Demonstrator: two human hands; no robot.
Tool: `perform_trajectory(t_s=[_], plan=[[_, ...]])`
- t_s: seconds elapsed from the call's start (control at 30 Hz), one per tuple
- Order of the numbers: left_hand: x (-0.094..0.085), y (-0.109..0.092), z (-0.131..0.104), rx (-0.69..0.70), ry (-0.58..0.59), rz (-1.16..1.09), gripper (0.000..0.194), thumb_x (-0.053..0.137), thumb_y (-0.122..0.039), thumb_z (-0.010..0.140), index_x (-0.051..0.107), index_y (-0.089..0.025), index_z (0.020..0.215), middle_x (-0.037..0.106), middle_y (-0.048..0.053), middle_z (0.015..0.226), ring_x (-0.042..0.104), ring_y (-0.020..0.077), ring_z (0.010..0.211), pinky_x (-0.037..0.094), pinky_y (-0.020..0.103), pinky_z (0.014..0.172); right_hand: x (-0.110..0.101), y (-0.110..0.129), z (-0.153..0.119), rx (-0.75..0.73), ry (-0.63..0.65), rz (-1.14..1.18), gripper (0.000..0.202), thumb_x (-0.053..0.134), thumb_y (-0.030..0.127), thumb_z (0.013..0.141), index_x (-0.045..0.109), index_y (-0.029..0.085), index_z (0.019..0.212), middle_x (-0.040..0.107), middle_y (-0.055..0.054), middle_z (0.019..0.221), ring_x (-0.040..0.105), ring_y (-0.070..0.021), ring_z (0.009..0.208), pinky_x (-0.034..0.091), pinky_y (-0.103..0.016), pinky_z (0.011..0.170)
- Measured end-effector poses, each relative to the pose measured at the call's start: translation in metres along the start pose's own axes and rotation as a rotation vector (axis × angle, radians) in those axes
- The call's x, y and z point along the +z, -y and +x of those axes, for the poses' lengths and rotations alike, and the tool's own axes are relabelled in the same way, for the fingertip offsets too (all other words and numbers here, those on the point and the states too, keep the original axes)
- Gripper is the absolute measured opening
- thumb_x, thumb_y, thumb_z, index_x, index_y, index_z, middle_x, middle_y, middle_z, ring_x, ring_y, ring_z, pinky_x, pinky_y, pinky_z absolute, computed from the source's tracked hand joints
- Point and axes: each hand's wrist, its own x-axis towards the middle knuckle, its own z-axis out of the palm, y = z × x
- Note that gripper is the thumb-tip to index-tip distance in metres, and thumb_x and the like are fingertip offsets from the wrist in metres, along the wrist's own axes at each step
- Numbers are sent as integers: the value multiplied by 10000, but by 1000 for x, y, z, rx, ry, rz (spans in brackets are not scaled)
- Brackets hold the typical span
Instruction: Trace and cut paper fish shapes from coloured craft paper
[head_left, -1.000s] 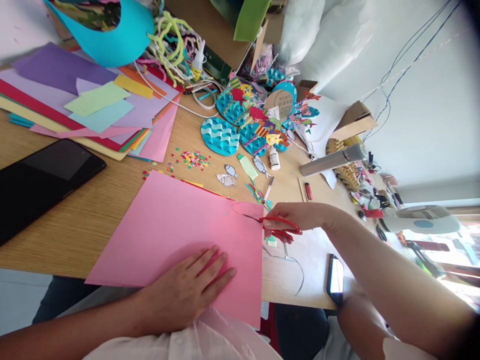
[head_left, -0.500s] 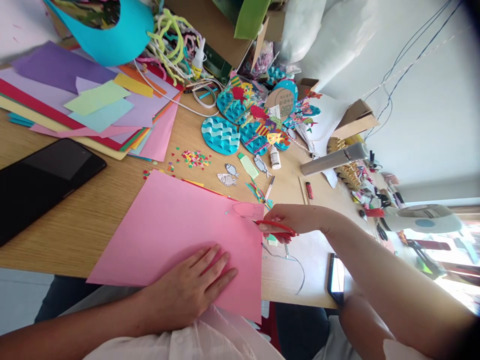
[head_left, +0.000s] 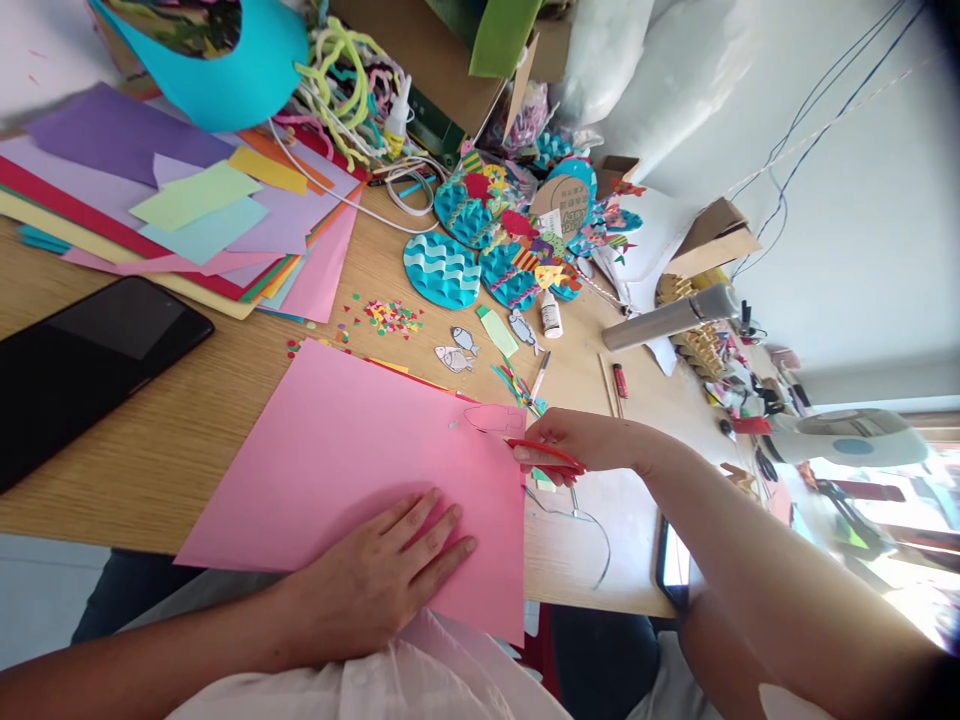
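Observation:
My left hand lies flat on a large sheet of pink paper, its fingers stretched out. At the sheet's right edge, my right hand is wrapped round red-handled scissors. The scissors point left into the paper, just below a drawn fish outline. Their blades are small and hard to make out. Beyond the sheet lie cut-out paper fish, a pale green paper piece, thin coloured strips and a pen.
A black phone lies at left, below stacked coloured paper. Confetti, blue decorated discs and a white bottle stand farther back. A grey cylinder lies at right. A second phone sits by the table's front edge.
My right hand and the scissors have shifted slightly left, and the red handles look a little closer together. My left hand stays in place on the pink paper.

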Motion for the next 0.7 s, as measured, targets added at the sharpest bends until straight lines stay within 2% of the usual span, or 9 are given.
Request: perform_trajectory(t_s=[0.2, 0.47, 0.7], plan=[[0, 0, 0, -1, 0, -9, 568, 464, -277, 931, 363, -143, 1474, 485, 114, 1454, 393, 321, 1358, 327, 443, 1088, 6, -5, -2, -1, -72, 71, 600, 535, 732, 774, 620, 141, 715, 551, 4, 515, 484, -97, 458, 374, -240, 471], [0, 0, -1, -2, -11, 2, 563, 436, -272, 940, 353, -131, 1479, 492, 110, 1447, 404, 330, 1346, 323, 444, 1085, 14, -14, -2, -2, -141, 161, 548, 573, 664, 797, 663, 125, 749, 534, 6, 487, 480, -99, 445, 332, -231, 451], [-2, 1, -1, 2, -14, 7, 560, 445, -280, 940, 361, -137, 1475, 493, 107, 1446, 405, 321, 1345, 317, 443, 1092, 16, -13, -3, -14, -100, 218, 520, 572, 620, 822, 683, 115, 763, 524, 12, 480, 466, -93, 434, 319, -234, 447]])
